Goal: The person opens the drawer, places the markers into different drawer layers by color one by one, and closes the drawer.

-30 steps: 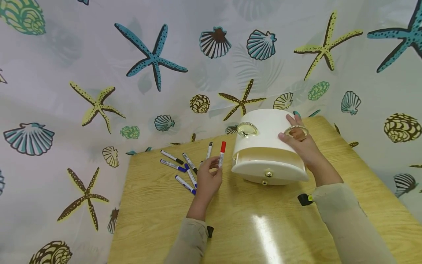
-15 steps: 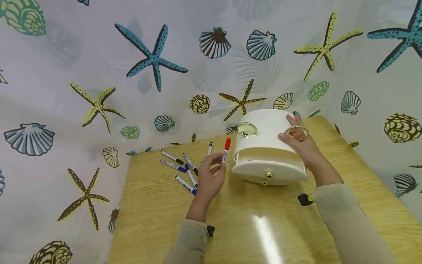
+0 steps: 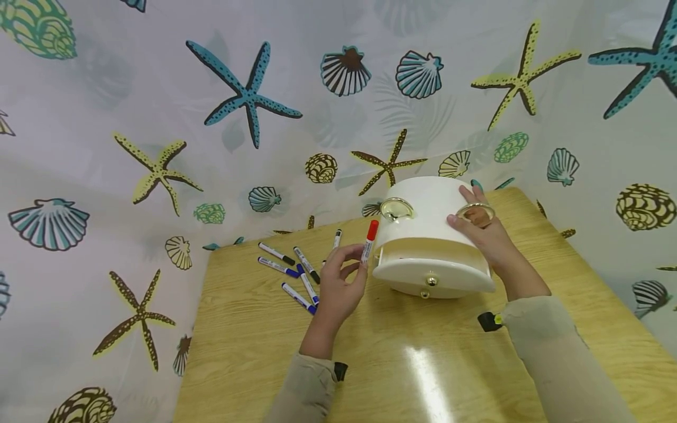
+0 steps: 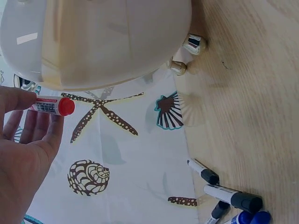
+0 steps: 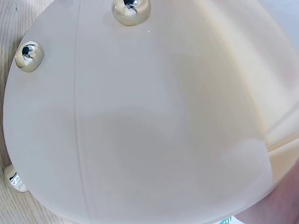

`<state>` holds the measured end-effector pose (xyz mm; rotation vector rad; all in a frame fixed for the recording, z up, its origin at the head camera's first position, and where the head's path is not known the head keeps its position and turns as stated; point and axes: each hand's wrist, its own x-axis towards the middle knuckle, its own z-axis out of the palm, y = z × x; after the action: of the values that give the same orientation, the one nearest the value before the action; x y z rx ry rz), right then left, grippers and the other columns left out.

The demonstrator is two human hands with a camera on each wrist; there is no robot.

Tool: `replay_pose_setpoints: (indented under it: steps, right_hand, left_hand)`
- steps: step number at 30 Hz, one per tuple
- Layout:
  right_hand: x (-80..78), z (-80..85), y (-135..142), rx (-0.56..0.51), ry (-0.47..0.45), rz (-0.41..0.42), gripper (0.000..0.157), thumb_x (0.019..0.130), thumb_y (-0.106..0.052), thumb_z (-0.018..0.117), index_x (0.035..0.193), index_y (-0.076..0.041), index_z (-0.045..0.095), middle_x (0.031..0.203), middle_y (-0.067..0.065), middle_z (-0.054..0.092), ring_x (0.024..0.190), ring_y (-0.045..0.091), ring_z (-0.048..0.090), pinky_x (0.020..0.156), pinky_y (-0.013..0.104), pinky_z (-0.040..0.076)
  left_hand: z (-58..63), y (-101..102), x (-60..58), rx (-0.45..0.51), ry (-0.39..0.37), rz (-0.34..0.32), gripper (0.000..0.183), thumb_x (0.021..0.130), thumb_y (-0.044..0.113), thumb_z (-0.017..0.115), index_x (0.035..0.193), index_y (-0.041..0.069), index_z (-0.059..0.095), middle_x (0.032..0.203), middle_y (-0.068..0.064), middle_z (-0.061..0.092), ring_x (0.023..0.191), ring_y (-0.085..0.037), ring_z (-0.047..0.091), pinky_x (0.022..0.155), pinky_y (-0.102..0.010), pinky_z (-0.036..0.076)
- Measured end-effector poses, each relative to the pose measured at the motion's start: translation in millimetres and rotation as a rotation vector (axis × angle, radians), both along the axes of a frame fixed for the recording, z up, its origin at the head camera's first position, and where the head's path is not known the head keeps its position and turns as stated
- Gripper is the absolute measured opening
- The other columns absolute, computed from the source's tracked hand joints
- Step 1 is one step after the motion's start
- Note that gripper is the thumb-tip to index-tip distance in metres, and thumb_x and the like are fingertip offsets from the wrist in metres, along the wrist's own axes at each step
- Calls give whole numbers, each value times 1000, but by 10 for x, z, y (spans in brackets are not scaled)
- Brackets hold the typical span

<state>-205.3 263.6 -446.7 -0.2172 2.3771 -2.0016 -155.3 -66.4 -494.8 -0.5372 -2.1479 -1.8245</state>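
Red-capped marker (image 3: 369, 242), tilted, pinched near its lower end by left hand (image 3: 341, 288); white box (image 3: 428, 208), drawer (image 3: 456, 275) ajar, just right of that hand; right hand (image 3: 492, 242), fingers apart, resting on box; hazard: cap clipping drawer rim could twist marker loose.

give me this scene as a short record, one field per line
left hand: pinches a red-capped marker near the white box
right hand: rests on the white box
white box: drawer partly out, gold knobs on the front
other markers: lie on the table left of the box, dark and blue caps
backdrop: white, printed with starfish and shells
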Motion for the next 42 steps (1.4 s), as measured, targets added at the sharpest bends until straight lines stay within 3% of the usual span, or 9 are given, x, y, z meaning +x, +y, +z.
replay_pose_setpoints:
  steps: [19,42]
  right_hand:
    - [-3,-10,-14,11,-12,-22,33,104,-31,69,86,-15,46,179,-16,-1,163,11,-21,132,64,-3]
    - [2,-2,4,-4,9,-3,31,106,-25,66,86,-13,45,180,-9,-3,164,17,-22,131,67,-4]
  left_hand:
    - [176,56,12,1,61,-23,34,100,-3,67,129,14,69,128,-4,65,120,-21,65,102,-35,61]
    - [289,176,57,50,96,-79,34,99,-6,67,130,9,69,128,-11,63,121,-26,64,105,-40,60]
